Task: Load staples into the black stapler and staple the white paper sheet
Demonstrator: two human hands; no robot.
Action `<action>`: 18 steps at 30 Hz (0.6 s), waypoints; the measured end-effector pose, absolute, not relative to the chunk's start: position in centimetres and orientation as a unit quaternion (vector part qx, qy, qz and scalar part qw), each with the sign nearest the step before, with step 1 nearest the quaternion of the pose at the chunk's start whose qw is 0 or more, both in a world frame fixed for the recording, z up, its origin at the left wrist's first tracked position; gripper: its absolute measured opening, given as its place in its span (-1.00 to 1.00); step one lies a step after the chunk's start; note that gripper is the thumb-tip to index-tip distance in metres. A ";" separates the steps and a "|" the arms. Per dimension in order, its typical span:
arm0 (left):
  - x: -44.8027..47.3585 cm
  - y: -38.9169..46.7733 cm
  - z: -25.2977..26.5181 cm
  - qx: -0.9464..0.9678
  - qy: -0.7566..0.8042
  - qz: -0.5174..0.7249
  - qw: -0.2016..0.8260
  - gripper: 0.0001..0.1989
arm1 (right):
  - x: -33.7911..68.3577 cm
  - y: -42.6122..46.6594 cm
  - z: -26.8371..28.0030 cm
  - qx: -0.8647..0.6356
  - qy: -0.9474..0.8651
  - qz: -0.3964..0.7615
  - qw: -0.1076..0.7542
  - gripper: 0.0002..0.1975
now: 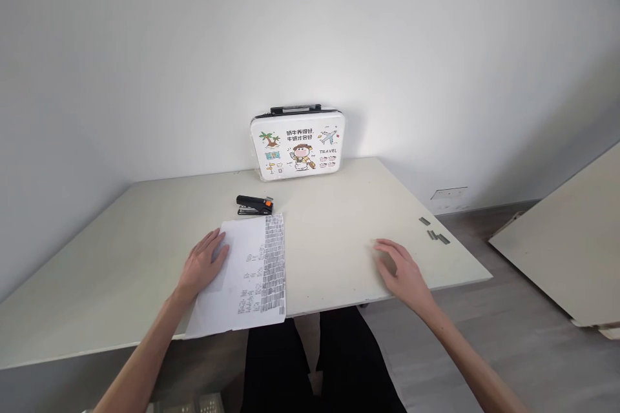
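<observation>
Printed papers (237, 248) are lying at the near edge of the bench (329, 232), slightly overhanging it, and we are resting our left hand (200, 266) on their left side, fingers extended, thumb apart, clamping nothing, presumably to steady them. We are holding our right hand (401, 276) over or on the bench, we cannot tell which, its thumb and forefinger apart around nothing visible. Black stapler (254, 205) and staple strips (444, 239) are lying within reach, perhaps for convenience.
</observation>
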State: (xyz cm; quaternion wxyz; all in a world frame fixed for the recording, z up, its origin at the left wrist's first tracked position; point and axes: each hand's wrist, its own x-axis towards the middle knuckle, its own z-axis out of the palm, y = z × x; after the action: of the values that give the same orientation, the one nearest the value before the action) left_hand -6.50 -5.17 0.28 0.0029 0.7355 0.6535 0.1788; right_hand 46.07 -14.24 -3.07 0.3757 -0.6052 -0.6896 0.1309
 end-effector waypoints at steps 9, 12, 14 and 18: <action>-6.7 -4.8 0.0 0.738 0.650 0.180 -0.005 -0.40 | 52.3 -15.5 -4.7 -0.725 -0.558 0.027 0.404 -0.25; -6.7 -4.7 0.0 0.741 0.645 0.188 -0.009 -0.41 | 54.8 -14.8 -5.6 -0.757 -0.528 0.038 0.383 -0.10; -6.7 -4.6 0.1 0.742 0.643 0.191 -0.011 -0.41 | 56.0 -14.1 -6.0 -0.769 -0.517 0.051 0.372 -0.01; -6.6 -4.6 0.2 0.741 0.645 0.189 -0.010 -0.41 | 57.0 -12.0 -6.1 -0.791 -0.498 0.075 0.347 0.07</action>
State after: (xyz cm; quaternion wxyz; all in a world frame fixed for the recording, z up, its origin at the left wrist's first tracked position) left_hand -6.60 -4.60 0.17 -0.0097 0.7407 0.6448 0.1885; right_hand 57.03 -11.99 -6.14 0.3467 -0.7911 -0.4984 0.0753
